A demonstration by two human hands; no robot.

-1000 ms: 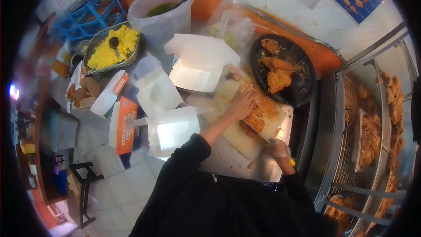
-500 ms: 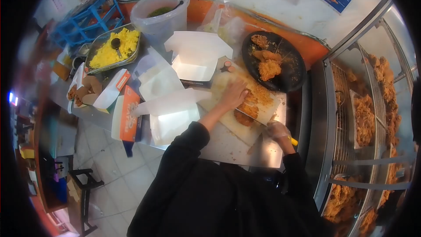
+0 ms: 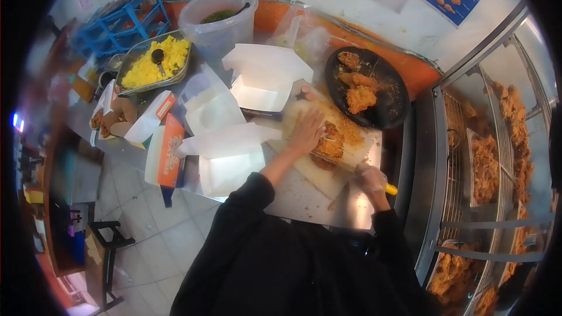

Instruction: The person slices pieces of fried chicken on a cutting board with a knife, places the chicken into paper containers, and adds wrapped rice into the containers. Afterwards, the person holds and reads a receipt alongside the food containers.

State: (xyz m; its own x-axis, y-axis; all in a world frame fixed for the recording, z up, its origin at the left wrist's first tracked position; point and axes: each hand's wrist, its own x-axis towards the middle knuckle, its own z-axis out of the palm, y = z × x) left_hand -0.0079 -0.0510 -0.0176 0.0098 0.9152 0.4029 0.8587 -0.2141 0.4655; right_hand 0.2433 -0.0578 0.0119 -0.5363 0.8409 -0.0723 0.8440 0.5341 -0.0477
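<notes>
A fried chicken piece lies on the cutting board, with crumbs scattered around it. My left hand rests with fingers stretched out, its fingertips at the left side of the chicken. My right hand, in what looks like a clear plastic glove, grips a knife whose yellow handle end sticks out behind the fist. The blade reaches leftward across the lower part of the chicken; how deep it sits is hard to see. Beyond the board, a black plate carries several more fried pieces.
Two open white boxes stand left of the board. Farther left are a filled chicken box, a glass dish of yellow food and a clear bucket. A display cabinet with racked fried chicken borders the right.
My left hand has shifted slightly up and left, with its fingers straighter. The knife has moved a little toward the lower part of the chicken. The view has shifted slightly.
</notes>
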